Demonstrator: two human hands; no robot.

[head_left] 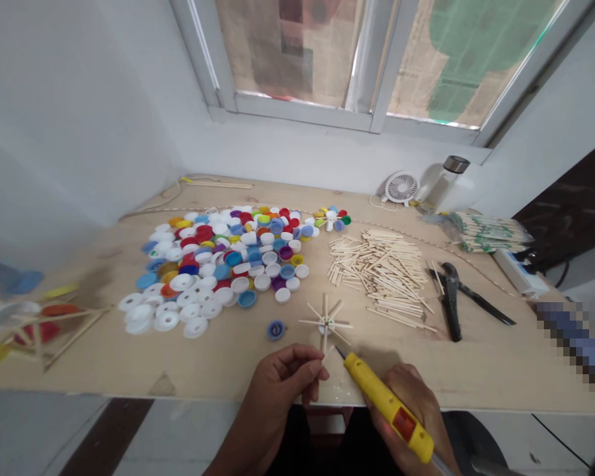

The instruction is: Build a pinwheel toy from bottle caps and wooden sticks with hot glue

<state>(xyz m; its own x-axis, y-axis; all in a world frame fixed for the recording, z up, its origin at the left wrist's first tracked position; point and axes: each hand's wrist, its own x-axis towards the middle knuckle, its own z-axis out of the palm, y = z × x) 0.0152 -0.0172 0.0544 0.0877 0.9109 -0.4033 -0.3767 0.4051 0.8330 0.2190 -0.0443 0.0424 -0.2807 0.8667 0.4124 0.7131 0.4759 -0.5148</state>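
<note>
My left hand (pixel 290 377) is closed at the fingertips on one arm of a star of short wooden sticks (pixel 341 324). The sticks spread from a small whitish hub (pixel 323 328). My right hand (pixel 414 410) is wrapped around a yellow pen-shaped hot glue gun (pixel 377 387) with a red switch. Its dark tip points at the star, near my left fingertips. Something pale and translucent shows between tip and fingers. Left of the star lies a blue bottle cap (pixel 276 330) with a dark ring-shaped mark inside.
Many coloured bottle caps (pixel 223 258) spread at left; loose wooden sticks (pixel 381 264) pile at right. Beyond stand a cap flower (pixel 331 217), white fan (pixel 400 188) and glass bottle (pixel 443 182). Black-handled cutters (pixel 451 301), bagged sticks (pixel 490 231) and a power strip (pixel 520 272) lie right.
</note>
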